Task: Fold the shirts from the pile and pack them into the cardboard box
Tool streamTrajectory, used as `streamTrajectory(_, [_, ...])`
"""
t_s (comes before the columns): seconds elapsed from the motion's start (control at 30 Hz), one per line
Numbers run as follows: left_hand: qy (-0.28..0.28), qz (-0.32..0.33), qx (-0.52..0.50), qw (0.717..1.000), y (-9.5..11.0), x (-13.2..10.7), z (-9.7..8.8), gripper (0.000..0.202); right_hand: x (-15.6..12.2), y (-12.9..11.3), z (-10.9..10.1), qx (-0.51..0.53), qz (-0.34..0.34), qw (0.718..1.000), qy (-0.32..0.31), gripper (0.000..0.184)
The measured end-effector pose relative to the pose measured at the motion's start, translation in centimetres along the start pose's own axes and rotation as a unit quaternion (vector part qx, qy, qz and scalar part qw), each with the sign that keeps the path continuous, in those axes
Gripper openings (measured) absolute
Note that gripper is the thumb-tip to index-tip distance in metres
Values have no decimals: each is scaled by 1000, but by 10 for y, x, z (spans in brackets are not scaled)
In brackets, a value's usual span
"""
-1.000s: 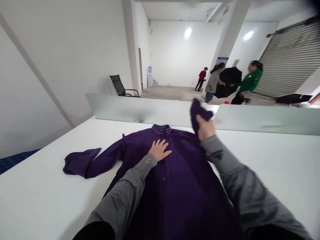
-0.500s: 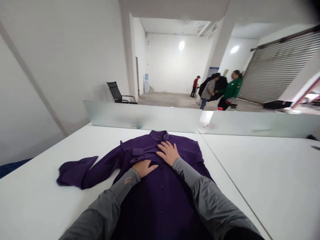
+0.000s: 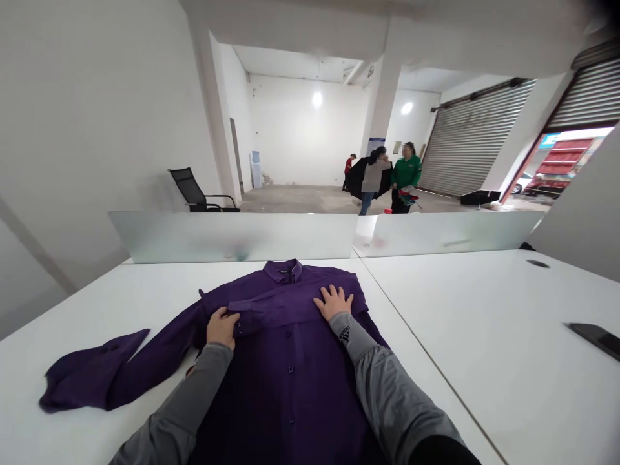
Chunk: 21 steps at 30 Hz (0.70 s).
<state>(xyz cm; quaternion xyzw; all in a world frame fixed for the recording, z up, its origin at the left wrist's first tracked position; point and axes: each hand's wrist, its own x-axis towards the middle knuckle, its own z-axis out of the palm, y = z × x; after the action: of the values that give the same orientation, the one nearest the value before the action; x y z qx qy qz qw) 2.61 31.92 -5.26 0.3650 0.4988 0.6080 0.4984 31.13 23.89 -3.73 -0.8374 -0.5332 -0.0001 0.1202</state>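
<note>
A purple button-up shirt (image 3: 290, 400) lies front up on the white table, its collar (image 3: 281, 270) toward the far edge. One sleeve (image 3: 285, 303) is folded flat across the chest, its cuff (image 3: 245, 320) on the left side. My left hand (image 3: 221, 328) pinches the edge of that cuff between thumb and fingers. Spread fingers of my right hand (image 3: 335, 303) rest flat on the folded sleeve near the shoulder at the right. The other sleeve (image 3: 155, 361) stretches out to the left, its end bent over.
A frosted glass divider (image 3: 242, 236) runs along the back of the table (image 3: 460, 336). A dark flat object (image 3: 598, 339) lies at the right. Beyond the divider are a black chair (image 3: 194, 190), a person in green (image 3: 405, 173) and other people.
My left hand has moved left and now holds the cuff. The folded sleeve is spread straighter across the chest. My right hand has shifted toward the shoulder. The view has turned right.
</note>
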Motion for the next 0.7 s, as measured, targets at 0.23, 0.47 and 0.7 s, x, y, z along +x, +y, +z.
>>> streamTrajectory(0.23, [-73,319,436,838,-2,10,-21,43,-18,-25,-19,14,-91,994,63,57])
streamTrajectory(0.47, [-161,345,620,686,10,-1,-18,47,-32,-121,-7,53,-298,953,22,63])
streamTrajectory(0.7, [-166,326,630,685,48,-45,-29,33,-25,-143,30,-18,-339,940,-31,54])
